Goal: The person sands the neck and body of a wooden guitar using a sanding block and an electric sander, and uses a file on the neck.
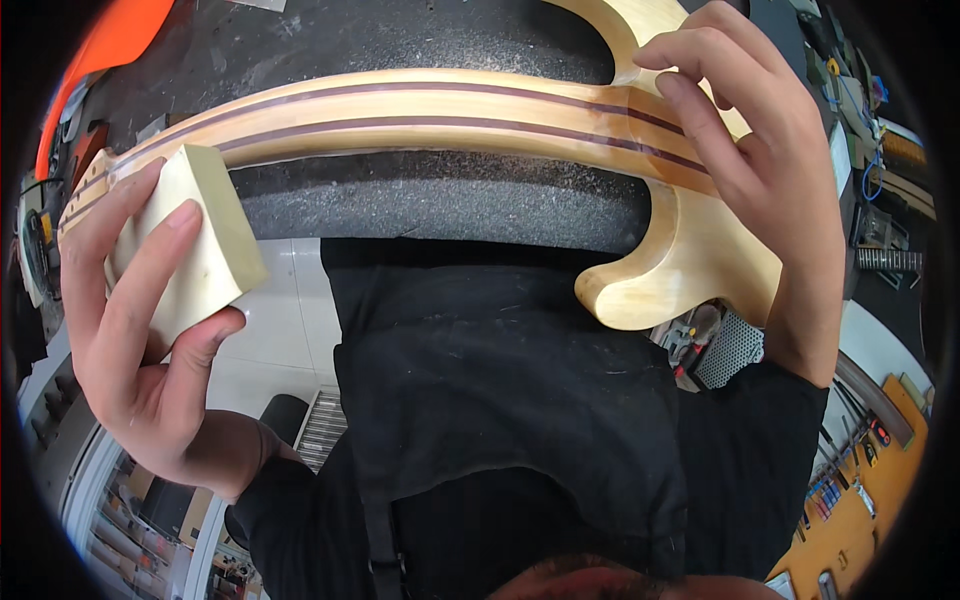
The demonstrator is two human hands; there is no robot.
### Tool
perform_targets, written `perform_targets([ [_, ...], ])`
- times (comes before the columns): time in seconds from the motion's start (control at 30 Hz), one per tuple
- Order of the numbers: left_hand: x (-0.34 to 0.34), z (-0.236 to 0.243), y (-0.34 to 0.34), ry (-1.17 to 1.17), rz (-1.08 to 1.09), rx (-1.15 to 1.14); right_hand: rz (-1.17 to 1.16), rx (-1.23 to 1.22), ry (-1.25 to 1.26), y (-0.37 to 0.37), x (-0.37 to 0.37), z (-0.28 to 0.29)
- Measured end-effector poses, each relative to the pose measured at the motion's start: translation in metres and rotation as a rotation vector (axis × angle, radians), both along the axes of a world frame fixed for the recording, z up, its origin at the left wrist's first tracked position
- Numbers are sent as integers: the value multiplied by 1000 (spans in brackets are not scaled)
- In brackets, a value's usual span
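Observation:
An unpainted electric guitar or bass point(480, 110) lies face down across the dark bench, its pale wood neck striped with two dark bands. My left hand point(150, 330) grips a cream-coloured rectangular block point(200, 250), which looks like a sanding block. Fingers lie over its face and the thumb is at its lower edge. The block is near the headstock end point(85, 195), partly hidden behind my hand. At the right, my right hand point(750, 120) is over the guitar body point(680, 260), fingers bent but apart, with nothing visible in them. Whether its fingertips touch the wood, I cannot tell.
Pale dust speckles the dark bench top point(420, 200). An orange-red curved object point(100, 60) is at the far left. Cables and tools crowd the far right, and more hand tools lie on an orange-brown surface point(850, 520) at lower right. My black apron point(500, 370) is close to the bench edge.

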State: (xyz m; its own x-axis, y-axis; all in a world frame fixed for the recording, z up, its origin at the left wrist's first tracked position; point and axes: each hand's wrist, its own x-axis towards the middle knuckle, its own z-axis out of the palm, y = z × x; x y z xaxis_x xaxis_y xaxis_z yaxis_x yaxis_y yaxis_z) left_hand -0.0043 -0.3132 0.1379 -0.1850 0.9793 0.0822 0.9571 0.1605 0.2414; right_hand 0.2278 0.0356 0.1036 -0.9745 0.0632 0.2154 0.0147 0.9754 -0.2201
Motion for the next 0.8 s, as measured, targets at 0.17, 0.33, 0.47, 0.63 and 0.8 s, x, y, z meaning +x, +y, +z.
perform_targets([
  [0.17,21,-10,7,106,95,94,-26,-30,-87,-14,1,8],
  [0.33,56,-69,96,225,-107,389,-50,-93,-37,-14,7,-9],
  [0.47,85,-85,113,153,-67,393,-28,-140,5,-22,-2,-6],
  [0.63,27,-69,58,126,141,279,-98,-174,20,-8,13,-2],
  [0.8,5,-36,32,-118,347,645,-96,-384,41,-13,1,16],
])
